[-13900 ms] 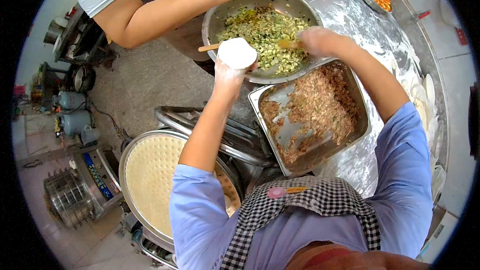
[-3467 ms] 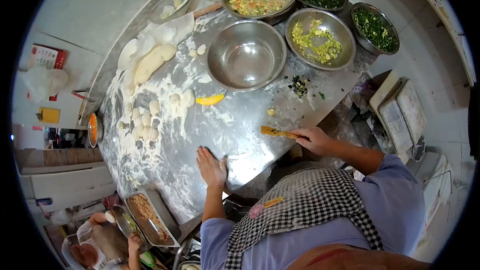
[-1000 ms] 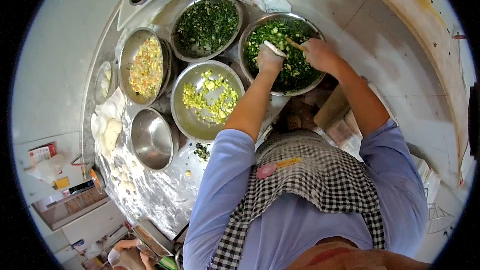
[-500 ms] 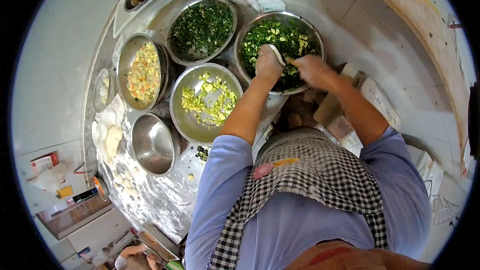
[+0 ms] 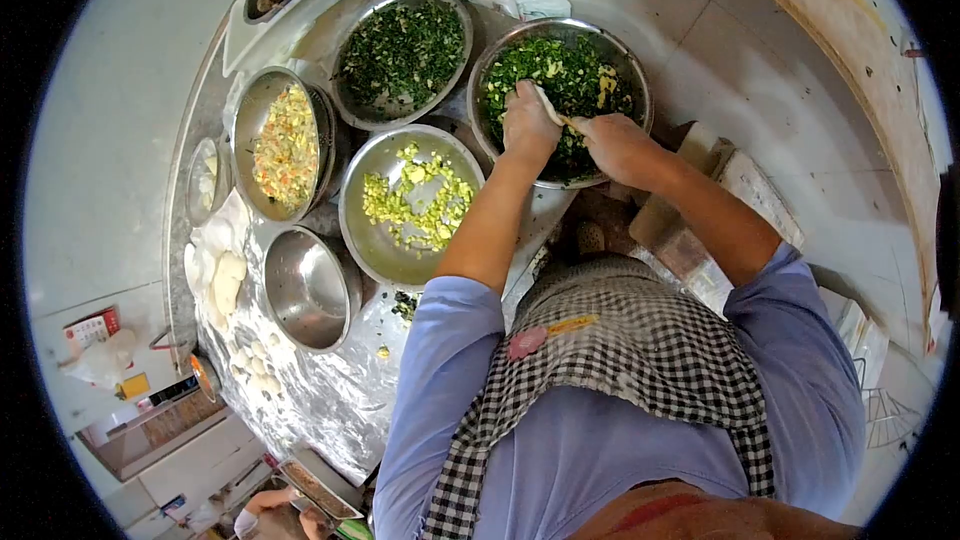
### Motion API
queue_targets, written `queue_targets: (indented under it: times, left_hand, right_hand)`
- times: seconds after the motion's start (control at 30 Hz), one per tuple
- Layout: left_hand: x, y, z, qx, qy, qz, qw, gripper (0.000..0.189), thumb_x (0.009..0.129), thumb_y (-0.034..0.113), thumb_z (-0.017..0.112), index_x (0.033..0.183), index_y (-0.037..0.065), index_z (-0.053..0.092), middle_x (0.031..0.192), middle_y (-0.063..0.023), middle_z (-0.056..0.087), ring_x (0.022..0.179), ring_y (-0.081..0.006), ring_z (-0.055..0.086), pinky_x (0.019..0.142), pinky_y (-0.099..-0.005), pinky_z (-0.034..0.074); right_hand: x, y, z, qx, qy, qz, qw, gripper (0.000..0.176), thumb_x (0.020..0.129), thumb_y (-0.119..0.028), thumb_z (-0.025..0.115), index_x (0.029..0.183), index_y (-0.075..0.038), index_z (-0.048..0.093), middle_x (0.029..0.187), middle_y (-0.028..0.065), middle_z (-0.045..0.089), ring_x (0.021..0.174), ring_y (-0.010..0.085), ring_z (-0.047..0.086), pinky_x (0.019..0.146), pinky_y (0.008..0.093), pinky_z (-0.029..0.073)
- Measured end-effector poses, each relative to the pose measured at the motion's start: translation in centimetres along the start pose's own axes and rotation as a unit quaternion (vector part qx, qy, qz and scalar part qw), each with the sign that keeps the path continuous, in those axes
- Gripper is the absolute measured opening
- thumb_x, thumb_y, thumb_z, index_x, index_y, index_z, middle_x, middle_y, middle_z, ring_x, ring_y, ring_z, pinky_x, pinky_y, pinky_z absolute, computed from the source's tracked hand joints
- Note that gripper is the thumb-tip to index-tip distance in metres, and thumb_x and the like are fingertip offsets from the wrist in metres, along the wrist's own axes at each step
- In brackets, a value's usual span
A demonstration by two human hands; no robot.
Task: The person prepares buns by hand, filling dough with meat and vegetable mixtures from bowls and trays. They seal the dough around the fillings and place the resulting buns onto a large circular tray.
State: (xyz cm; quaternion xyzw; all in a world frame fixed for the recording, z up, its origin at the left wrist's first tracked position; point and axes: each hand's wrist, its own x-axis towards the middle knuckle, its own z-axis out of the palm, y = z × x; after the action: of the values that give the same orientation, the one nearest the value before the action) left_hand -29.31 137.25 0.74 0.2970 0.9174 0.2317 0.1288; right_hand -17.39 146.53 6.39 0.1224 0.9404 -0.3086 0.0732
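My left hand (image 5: 529, 124) is curled around a pale round dough wrapper (image 5: 546, 104) above a steel bowl (image 5: 640, 80) at the upper right. Chopped greens (image 5: 562, 65) with yellow bits fill that bowl. In my right hand (image 5: 622, 148) is a thin light-brown stick (image 5: 569, 122), probably wooden, its tip at the wrapper's edge. Any filling inside the wrapper is hidden by my left fingers. Both hands are over the near half of the bowl.
Left of the hands stand a bowl of dark chopped greens (image 5: 400, 60), a bowl with pale green pieces (image 5: 358, 155), a carrot-and-egg-coloured mix (image 5: 285, 145) and a steel bowl (image 5: 305, 285). Dough (image 5: 228, 280) lies on the floured table (image 5: 335, 390). Another person's arm (image 5: 270, 502) shows at lower left.
My right hand, blurred before, now appears sharp and sits slightly lower, with the stick at the wrapper. My left hand and the wrapper have shifted a little to the left.
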Motion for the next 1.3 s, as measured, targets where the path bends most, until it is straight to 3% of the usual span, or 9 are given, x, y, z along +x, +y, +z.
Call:
queue_targets:
  times: [0.3, 0.5, 0.63, 0.83, 0.97, 1.07, 1.1, 1.2, 1.3]
  left_hand:
    - [0.4, 0.0, -0.1, -0.005, -0.084, -0.021, 0.996, 0.064, 0.063, 0.016, 0.074, 0.109, 0.001, 0.033, 0.107, -0.0247, 0.047, 0.097, -0.04, 0.053, 0.084, -0.0418, 0.046]
    - [-0.8, 0.9, -2.0, -0.046, 0.036, 0.034, 0.998, 0.063, 0.062, 0.014, 0.074, 0.11, 0.0, 0.035, 0.103, -0.0244, 0.047, 0.096, -0.0397, 0.052, 0.081, -0.0419, 0.046]
    - [-0.9, 0.4, -2.4, -0.086, 0.144, 0.116, 0.979, 0.055, 0.06, 0.013, 0.075, 0.105, 0.003, 0.044, 0.099, -0.0193, 0.05, 0.093, -0.0373, 0.052, 0.079, -0.0422, 0.046]
    - [-0.9, -2.2, -3.0, -0.318, 0.148, 0.104, 0.931, 0.052, 0.061, 0.007, 0.076, 0.105, 0.006, 0.048, 0.094, -0.0078, 0.057, 0.089, -0.0186, 0.057, 0.078, -0.0292, 0.047]
    - [-1.4, -3.1, -3.5, -0.497, 0.058, 0.033, 0.865, 0.05, 0.068, 0.002, 0.073, 0.109, 0.006, 0.045, 0.092, -0.0069, 0.057, 0.081, -0.0182, 0.06, 0.073, -0.03, 0.05]
    - [-2.4, -2.4, -3.7, -0.61, 0.036, 0.031, 0.791, 0.051, 0.07, 0.0, 0.072, 0.111, 0.006, 0.043, 0.091, -0.0083, 0.057, 0.077, -0.0193, 0.06, 0.073, -0.0308, 0.052]
    - [-3.4, -1.3, -5.1, -0.647, 0.01, -0.004, 0.763, 0.05, 0.071, -0.001, 0.07, 0.112, 0.006, 0.042, 0.093, -0.0095, 0.057, 0.08, -0.0206, 0.061, 0.073, -0.0315, 0.052]
    - [-4.2, -1.0, -6.0, -0.715, 0.0, -0.016, 0.699, 0.049, 0.069, -0.006, 0.068, 0.11, 0.008, 0.045, 0.098, -0.0088, 0.054, 0.09, -0.0196, 0.058, 0.073, -0.0279, 0.053]
    - [-5.6, 0.2, -6.6, -0.778, -0.031, -0.014, 0.628, 0.053, 0.07, -0.002, 0.069, 0.116, 0.006, 0.044, 0.103, -0.0094, 0.055, 0.096, -0.0215, 0.057, 0.083, -0.0316, 0.049]
  right_hand:
    - [1.8, 2.7, -2.8, 0.166, -0.122, 0.095, 0.974, 0.018, 0.077, -0.014, 0.055, 0.081, 0.003, 0.06, 0.072, 0.0162, 0.061, 0.067, 0.0267, 0.062, 0.061, 0.04, 0.047]
    - [-0.4, -1.7, -0.3, -0.08, 0.035, -0.024, 0.996, 0.017, 0.075, -0.004, 0.048, 0.086, 0.006, 0.056, 0.074, 0.0204, 0.061, 0.073, 0.0331, 0.063, 0.068, 0.0441, 0.049]
    - [-1.9, -4.1, -2.1, -0.173, -0.001, -0.037, 0.984, 0.042, 0.081, -0.001, 0.041, 0.124, 0.004, 0.041, 0.089, 0.021, 0.058, 0.082, 0.0353, 0.059, 0.072, 0.042, 0.048]
    - [-3.9, -1.6, -7.9, -0.199, 0.039, -0.092, 0.975, 0.036, 0.078, -0.008, 0.047, 0.113, -0.003, 0.056, 0.075, 0.0144, 0.063, 0.066, 0.0298, 0.061, 0.062, 0.0411, 0.049]
    - [-4.6, -1.6, -7.9, 0.232, 0.121, 0.019, 0.965, 0.033, 0.082, -0.009, 0.046, 0.113, -0.003, 0.057, 0.071, 0.0129, 0.061, 0.058, 0.0236, 0.058, 0.058, 0.0336, 0.047]
    - [-3.6, 0.6, -4.4, 0.424, -0.017, 0.081, 0.902, 0.029, 0.085, -0.01, 0.046, 0.11, -0.001, 0.056, 0.075, 0.0143, 0.062, 0.061, 0.0221, 0.059, 0.061, 0.0336, 0.048]
    - [-2.4, 3.4, -1.8, 0.18, 0.054, -0.003, 0.982, 0.028, 0.085, -0.011, 0.049, 0.109, 0.0, 0.056, 0.077, 0.0151, 0.062, 0.062, 0.0216, 0.059, 0.062, 0.034, 0.047]
    - [-2.3, 3.3, -0.8, 0.095, 0.146, 0.048, 0.983, 0.028, 0.086, -0.012, 0.05, 0.11, 0.001, 0.055, 0.078, 0.0166, 0.061, 0.065, 0.0224, 0.06, 0.065, 0.0353, 0.047]
    - [-2.4, 0.5, -0.8, 0.431, 0.08, 0.045, 0.898, 0.033, 0.087, -0.015, 0.053, 0.116, 0.001, 0.051, 0.065, 0.0034, 0.051, 0.053, 0.0109, 0.049, 0.048, 0.0254, 0.038]
